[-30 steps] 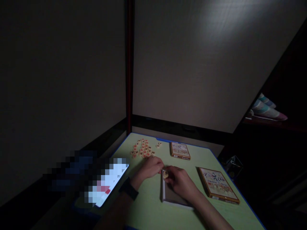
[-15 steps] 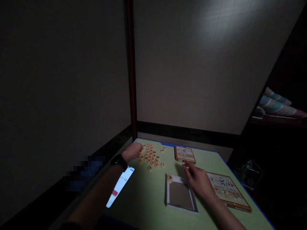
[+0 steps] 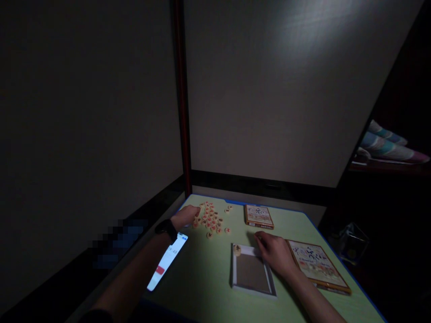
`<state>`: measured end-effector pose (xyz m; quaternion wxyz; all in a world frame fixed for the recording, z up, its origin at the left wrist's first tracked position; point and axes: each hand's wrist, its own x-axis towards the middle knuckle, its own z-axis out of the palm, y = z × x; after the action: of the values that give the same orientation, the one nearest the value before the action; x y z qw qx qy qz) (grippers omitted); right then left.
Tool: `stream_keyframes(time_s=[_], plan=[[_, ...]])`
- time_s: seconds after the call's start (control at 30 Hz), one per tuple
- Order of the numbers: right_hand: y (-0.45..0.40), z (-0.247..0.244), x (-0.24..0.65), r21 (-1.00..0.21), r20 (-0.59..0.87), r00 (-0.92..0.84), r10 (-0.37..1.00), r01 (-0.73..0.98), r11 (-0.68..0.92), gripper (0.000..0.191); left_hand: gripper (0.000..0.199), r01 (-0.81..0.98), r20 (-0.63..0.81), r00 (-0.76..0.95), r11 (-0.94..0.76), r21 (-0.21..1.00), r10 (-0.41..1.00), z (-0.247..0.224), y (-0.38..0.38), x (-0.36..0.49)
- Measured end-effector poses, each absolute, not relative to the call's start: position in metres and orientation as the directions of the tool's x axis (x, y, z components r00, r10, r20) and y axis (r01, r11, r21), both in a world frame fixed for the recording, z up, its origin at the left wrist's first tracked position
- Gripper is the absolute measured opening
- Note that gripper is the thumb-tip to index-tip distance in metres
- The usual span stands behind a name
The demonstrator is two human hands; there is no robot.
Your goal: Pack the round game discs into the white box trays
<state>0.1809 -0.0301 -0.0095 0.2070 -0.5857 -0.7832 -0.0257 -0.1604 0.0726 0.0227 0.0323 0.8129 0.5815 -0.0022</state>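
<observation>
Many round wooden pieces with red and dark characters (image 3: 209, 218) lie loosely grouped on the pale green table. My left hand (image 3: 187, 216), with a dark watch on its wrist, is at the left edge of this group, its fingers bent down at the pieces; what they hold, if anything, is hidden. My right hand (image 3: 274, 251) hovers at the upper right corner of a shallow open tray (image 3: 253, 272), its fingers closed around something too small to make out. One piece (image 3: 237, 250) sits in the tray's upper left corner.
A lit phone (image 3: 167, 261) lies near my left forearm. A small printed box (image 3: 259, 216) is at the back, and a larger printed box lid (image 3: 318, 264) lies to the right. Beyond the table's right edge stands a clear container (image 3: 353, 242).
My left hand has moved slightly down and its fingers have shifted at the edge of the pieces. My right hand has drawn a little left and down. The view has shifted slightly.
</observation>
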Motion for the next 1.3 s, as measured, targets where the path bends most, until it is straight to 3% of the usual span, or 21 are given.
stream_keyframes(time_s=[0.47,0.8,1.3], plan=[[-0.030,-0.012,0.181,-0.233,0.360,-0.236,0.902,0.914,0.332,0.038,0.024,0.937,-0.010,0.348,-0.348,0.025,0.937,0.020,0.078,-0.167],[-0.030,-0.013,0.183,-0.228,0.395,-0.232,0.889,0.913,0.340,0.036,0.034,0.872,-0.003,0.487,-0.485,0.067,0.874,0.022,0.078,-0.143],[-0.034,-0.007,0.178,-0.223,0.357,-0.235,0.904,0.918,0.327,0.034,0.023,0.864,-0.023,0.503,-0.502,0.029,0.864,0.036,0.064,-0.115]])
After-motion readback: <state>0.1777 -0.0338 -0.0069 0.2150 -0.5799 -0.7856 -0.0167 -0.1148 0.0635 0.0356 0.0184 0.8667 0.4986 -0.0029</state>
